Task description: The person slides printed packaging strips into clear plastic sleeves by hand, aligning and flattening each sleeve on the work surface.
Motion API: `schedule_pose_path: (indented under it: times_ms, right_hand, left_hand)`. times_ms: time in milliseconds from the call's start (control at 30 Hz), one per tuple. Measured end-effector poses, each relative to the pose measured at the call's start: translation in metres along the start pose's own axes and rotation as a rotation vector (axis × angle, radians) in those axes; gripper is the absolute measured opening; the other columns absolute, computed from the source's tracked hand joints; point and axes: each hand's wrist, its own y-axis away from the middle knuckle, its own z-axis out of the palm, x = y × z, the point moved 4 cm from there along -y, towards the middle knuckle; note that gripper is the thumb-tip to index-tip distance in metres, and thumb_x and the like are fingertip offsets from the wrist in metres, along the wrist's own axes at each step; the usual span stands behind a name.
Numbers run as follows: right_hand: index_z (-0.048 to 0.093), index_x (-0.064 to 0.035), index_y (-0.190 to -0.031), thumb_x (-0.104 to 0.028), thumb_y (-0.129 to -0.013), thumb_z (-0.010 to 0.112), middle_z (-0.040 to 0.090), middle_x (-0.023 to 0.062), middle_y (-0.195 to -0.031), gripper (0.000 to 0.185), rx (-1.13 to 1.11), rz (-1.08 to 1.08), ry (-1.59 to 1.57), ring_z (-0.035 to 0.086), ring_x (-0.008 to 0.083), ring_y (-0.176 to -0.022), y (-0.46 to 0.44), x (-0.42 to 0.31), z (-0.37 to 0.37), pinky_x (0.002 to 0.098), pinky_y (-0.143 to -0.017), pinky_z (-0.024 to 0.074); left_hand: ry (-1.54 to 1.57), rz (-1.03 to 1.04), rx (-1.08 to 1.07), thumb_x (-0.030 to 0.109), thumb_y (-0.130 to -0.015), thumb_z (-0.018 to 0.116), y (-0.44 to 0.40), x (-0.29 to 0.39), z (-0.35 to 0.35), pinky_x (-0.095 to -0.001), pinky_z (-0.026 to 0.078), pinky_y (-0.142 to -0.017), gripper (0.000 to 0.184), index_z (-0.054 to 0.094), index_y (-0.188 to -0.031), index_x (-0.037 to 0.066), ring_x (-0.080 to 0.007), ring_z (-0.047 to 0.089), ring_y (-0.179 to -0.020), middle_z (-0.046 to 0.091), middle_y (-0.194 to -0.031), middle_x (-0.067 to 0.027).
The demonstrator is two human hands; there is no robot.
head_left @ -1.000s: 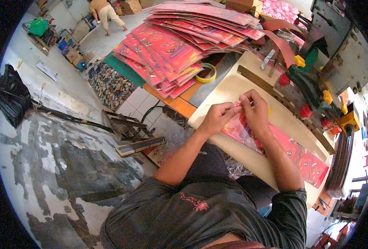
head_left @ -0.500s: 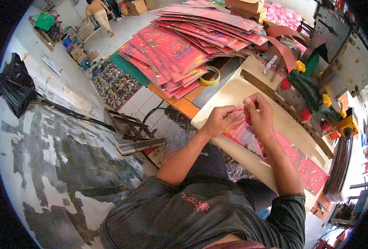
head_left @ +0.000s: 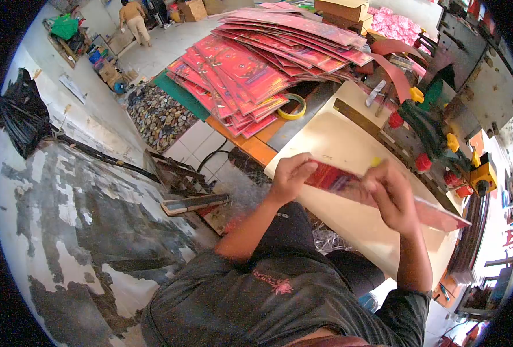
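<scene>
My left hand (head_left: 291, 180) is closed on the left end of a long red printed plastic packet (head_left: 327, 176), thumb on top. The packet is raised and tilted over a cream-coloured work surface (head_left: 349, 222), its far end reaching to the right. My right hand (head_left: 392, 195) is curled at the middle of the packet, its fingers blurred by motion. What those fingers pinch is hidden, and a small yellow blur shows just above them.
A large fanned pile of similar red packets (head_left: 250, 69) lies at the back, beside a roll of yellow tape (head_left: 293, 107). A metal bar (head_left: 378, 130) and a machine with yellow and red knobs (head_left: 427, 124) stand right. Another person (head_left: 134, 22) is in the far background.
Both hands were together pinching clear plastic at the packet's end. Now they are apart, right hand further right, and the packet is lifted and turned off the surface.
</scene>
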Motion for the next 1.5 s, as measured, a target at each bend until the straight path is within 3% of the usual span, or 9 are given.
schedule_pose_path:
  times_ms: [267, 467, 633, 700, 800, 967, 1133, 1433, 1500]
  right_hand:
    - [0.061, -0.0081, -0.087, -0.011, -0.094, 0.071, 0.063, 0.0057, -0.069, 0.013, 0.024, -0.273, 0.056, 0.060, 0.0245, -0.059, 0.068, -0.029, -0.048, 0.0385, -0.058, 0.0476]
    - [0.054, -0.0008, -0.080, -0.001, -0.085, 0.063, 0.050, 0.0100, -0.067, 0.010, 0.268, -0.280, 0.855, 0.047, 0.0249, -0.062, 0.116, -0.043, -0.100, 0.0377, -0.059, 0.0374]
    - [0.055, 0.0048, -0.092, -0.001, -0.100, 0.055, 0.056, 0.0175, -0.085, 0.010, 0.458, 0.109, 1.240, 0.053, 0.0352, -0.078, 0.163, -0.027, -0.147, 0.0454, -0.072, 0.0438]
    - [0.056, 0.0045, -0.097, -0.003, -0.103, 0.055, 0.064, 0.0212, -0.099, 0.010, 0.463, 0.200, 1.321, 0.062, 0.0405, -0.093, 0.164, -0.017, -0.148, 0.0479, -0.086, 0.0493]
    - [0.060, -0.0005, -0.106, -0.003, -0.101, 0.058, 0.068, 0.0199, -0.117, 0.006, 0.438, 0.172, 1.318, 0.062, 0.0421, -0.113, 0.155, -0.014, -0.128, 0.0490, -0.101, 0.0488]
    - [0.063, -0.0004, -0.132, -0.002, -0.099, 0.060, 0.070, 0.0180, -0.129, 0.034, 0.500, 0.270, 0.906, 0.068, 0.0319, -0.104, 0.142, -0.015, -0.097, 0.0436, -0.100, 0.0511]
    - [0.066, -0.0003, -0.106, -0.003, -0.092, 0.065, 0.075, 0.0162, -0.114, 0.014, 0.327, 0.171, 0.709, 0.071, 0.0312, -0.094, 0.117, -0.019, -0.051, 0.0414, -0.088, 0.0551]
    - [0.068, -0.0059, -0.106, -0.018, -0.077, 0.087, 0.073, 0.0122, -0.099, 0.036, 0.193, 0.106, 0.578, 0.068, 0.0357, -0.092, 0.098, -0.020, -0.011, 0.0448, -0.082, 0.0529]
    - [0.067, -0.0062, -0.108, -0.016, -0.076, 0.087, 0.073, 0.0122, -0.101, 0.039, 0.199, 0.114, 0.594, 0.068, 0.0358, -0.094, 0.099, -0.017, -0.011, 0.0453, -0.083, 0.0530]
  left_hand:
    - [-0.004, 0.258, -0.088, 0.024, -0.103, 0.065, 0.016, 0.043, -0.028, -0.0305, 0.047, -0.069, 0.030, 0.067, -0.093, -0.004, -0.0179, 0.060, -0.075, 0.065, -0.083, -0.0114]
    - [-0.018, 0.218, 0.118, 0.031, -0.103, 0.067, 0.014, 0.042, -0.080, -0.0270, 0.044, -0.064, 0.035, 0.068, -0.095, -0.003, -0.0098, 0.056, -0.071, 0.064, -0.082, -0.0038]
    - [0.095, 0.206, 0.237, 0.034, -0.103, 0.069, 0.016, 0.032, -0.123, -0.0225, 0.038, -0.061, 0.037, 0.069, -0.098, -0.002, -0.0034, 0.050, -0.070, 0.062, -0.082, 0.0018]
    - [0.070, 0.181, 0.232, 0.037, -0.101, 0.071, 0.019, 0.032, -0.129, -0.0329, 0.051, -0.070, 0.036, 0.068, -0.099, 0.001, -0.0170, 0.062, -0.078, 0.068, -0.091, -0.0084]
    - [0.107, 0.172, 0.286, 0.036, -0.101, 0.071, 0.022, 0.030, -0.124, -0.0346, 0.054, -0.074, 0.035, 0.069, -0.102, 0.001, -0.0185, 0.066, -0.083, 0.070, -0.094, -0.0087]
    - [0.211, 0.137, 0.236, 0.034, -0.101, 0.070, 0.023, 0.020, -0.127, -0.0352, 0.056, -0.080, 0.032, 0.068, -0.102, 0.002, -0.0187, 0.068, -0.088, 0.072, -0.097, -0.0096]
    - [0.173, 0.154, 0.259, 0.033, -0.101, 0.070, 0.023, 0.024, -0.115, -0.0358, 0.056, -0.081, 0.030, 0.068, -0.100, 0.003, -0.0191, 0.068, -0.089, 0.072, -0.098, -0.0098]
    - [0.253, 0.087, 0.289, 0.028, -0.103, 0.068, 0.027, 0.014, -0.110, -0.0337, 0.055, -0.086, 0.031, 0.070, -0.109, -0.002, -0.0174, 0.069, -0.092, 0.073, -0.102, -0.0079]
    - [0.148, 0.100, 0.250, 0.025, -0.106, 0.064, 0.021, 0.031, -0.097, -0.0240, 0.031, -0.066, 0.033, 0.054, -0.079, 0.008, -0.0044, 0.037, -0.074, 0.044, -0.079, 0.0084]
